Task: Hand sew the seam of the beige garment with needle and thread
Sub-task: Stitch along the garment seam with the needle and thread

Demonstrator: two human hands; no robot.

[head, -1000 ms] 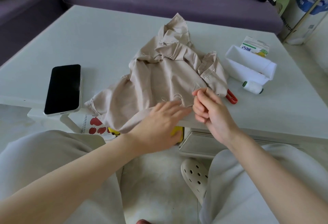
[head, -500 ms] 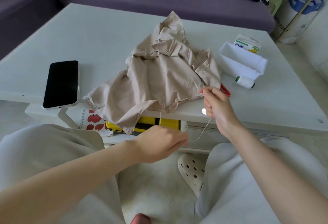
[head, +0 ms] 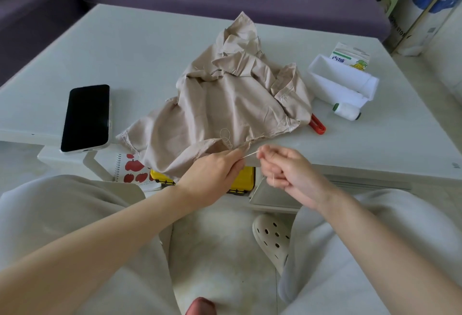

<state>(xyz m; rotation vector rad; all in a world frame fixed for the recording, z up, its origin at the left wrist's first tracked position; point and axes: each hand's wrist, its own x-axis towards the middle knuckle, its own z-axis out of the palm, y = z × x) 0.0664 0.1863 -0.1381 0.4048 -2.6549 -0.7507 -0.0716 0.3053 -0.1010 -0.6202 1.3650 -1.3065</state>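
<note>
Carton print is too blurred to read; phone screen dark.

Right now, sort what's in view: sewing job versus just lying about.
For the job: beige garment, thread, thread spool, left hand, right hand.

Lying about: phone, carton, white box, apple notebook, yellow case.

We can read little here. A small carton, up and to the right of the hands, has blue characters beside a pineapple pic; too blurred to make out. A tall box further right has dark lettering down its side, illegible. No other text.
</note>
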